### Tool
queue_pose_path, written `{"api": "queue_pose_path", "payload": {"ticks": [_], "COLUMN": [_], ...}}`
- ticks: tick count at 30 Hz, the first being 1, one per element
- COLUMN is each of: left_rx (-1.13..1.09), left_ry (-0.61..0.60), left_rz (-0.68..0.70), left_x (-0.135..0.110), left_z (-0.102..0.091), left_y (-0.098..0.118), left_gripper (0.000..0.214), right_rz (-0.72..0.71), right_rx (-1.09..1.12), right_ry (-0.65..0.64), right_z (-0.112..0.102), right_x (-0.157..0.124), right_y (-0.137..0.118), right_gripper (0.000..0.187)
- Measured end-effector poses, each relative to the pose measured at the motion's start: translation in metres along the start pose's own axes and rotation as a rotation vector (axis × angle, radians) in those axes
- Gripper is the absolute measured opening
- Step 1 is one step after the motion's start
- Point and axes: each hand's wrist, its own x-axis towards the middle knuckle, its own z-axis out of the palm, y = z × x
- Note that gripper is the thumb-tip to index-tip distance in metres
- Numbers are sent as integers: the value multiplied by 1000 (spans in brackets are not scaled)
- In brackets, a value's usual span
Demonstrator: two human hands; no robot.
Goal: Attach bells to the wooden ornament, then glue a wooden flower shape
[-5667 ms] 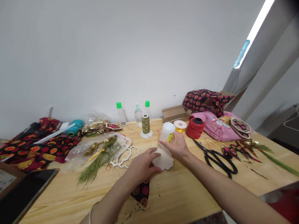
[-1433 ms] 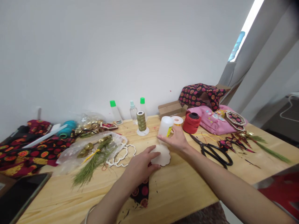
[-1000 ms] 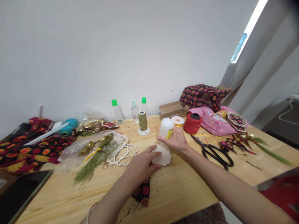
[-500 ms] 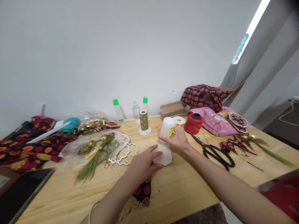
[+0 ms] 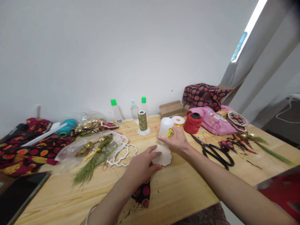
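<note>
My right hand (image 5: 177, 140) is wrapped round a white glue bottle (image 5: 166, 127) with a yellow label. The bottle is tilted with its flat base up, and its nozzle end is hidden. Just below it lies a white scalloped board piece (image 5: 164, 155). My left hand (image 5: 142, 162) grips the left edge of this piece, with fingers on top and the thumb at the lower side. Beneath the left hand, a scrap of dark patterned fabric (image 5: 143, 193) rests on the table.
Black scissors (image 5: 217, 153) and a red thread spool (image 5: 193, 122) lie right. Scalloped frames (image 5: 125, 156), a green tassel (image 5: 87, 168) and a phone (image 5: 25, 193) are left. An olive thread spool (image 5: 142, 121) and green-capped bottles (image 5: 116, 112) stand behind. A pink bag (image 5: 211, 120) sits back right.
The whole view has shifted slightly, so everything appears a little further left. Both hands keep their grips, and the glue bottle stays over the scalloped piece.
</note>
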Motion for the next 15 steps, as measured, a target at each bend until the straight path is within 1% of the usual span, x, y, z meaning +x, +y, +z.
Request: {"api": "queue_pose_path", "payload": {"ticks": [6,12,15], "left_rx": [18,15,10], "left_ry": [22,18,26], "left_rz": [28,27,33], "left_x": [0,0,-1], "left_z": [1,2,3], "left_y": [-1,-3,-3], "left_gripper": [39,40,40], "right_rz": [30,6,21], "right_rx": [-26,-14,-31], "right_ry": [-7,-21,-34], "right_z": [-3,-2,-5], "right_x": [1,1,3], "right_y": [1,2,2], "right_gripper": [32,32,31]}}
